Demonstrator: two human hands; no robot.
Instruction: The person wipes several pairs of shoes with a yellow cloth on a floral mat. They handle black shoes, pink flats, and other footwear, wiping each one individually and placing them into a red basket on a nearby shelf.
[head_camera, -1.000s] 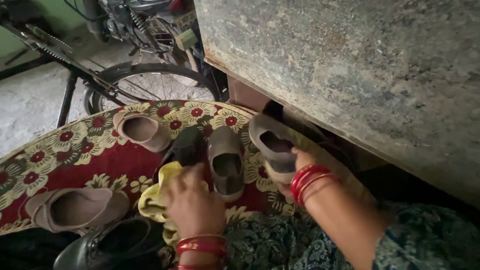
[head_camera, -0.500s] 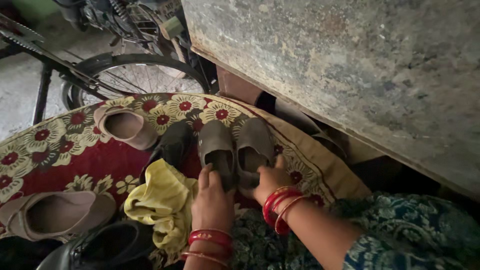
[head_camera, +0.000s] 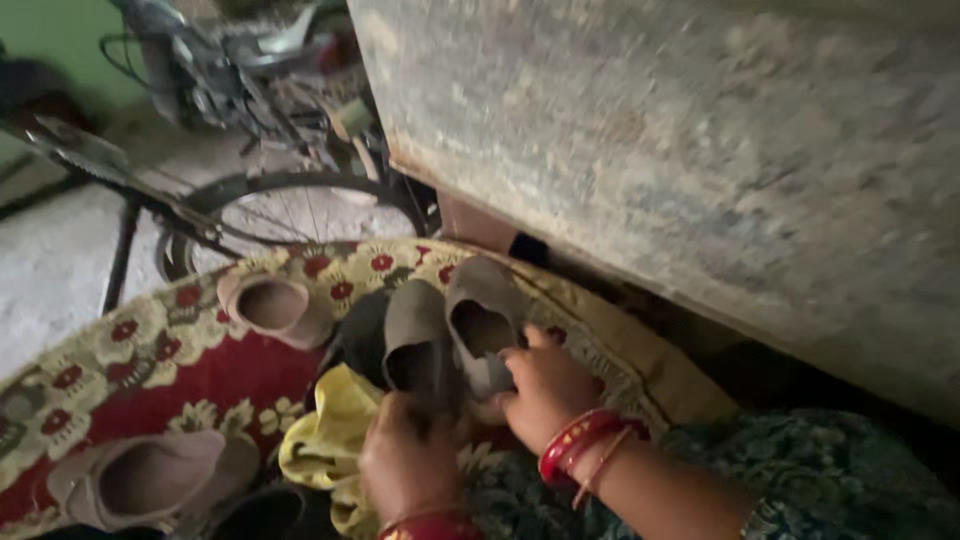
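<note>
Grey-brown slip-on shoes held side by side, one in each hand, above a red floral mat.

Left hand (head_camera: 408, 462) is closed on the heel of the left shoe (head_camera: 415, 335); right hand (head_camera: 545, 385) is closed on the heel of the right shoe (head_camera: 480, 320); both shoes touch along their inner sides, openings facing up; yellow cloth (head_camera: 330, 440) lies bunched just beside the left hand; floral mat (head_camera: 150, 340) carries a pink shoe (head_camera: 275, 308) and a beige shoe (head_camera: 150, 478); bicycle wheel (head_camera: 290, 205) stands behind the mat; stone slab (head_camera: 700, 150) overhangs at right.
</note>
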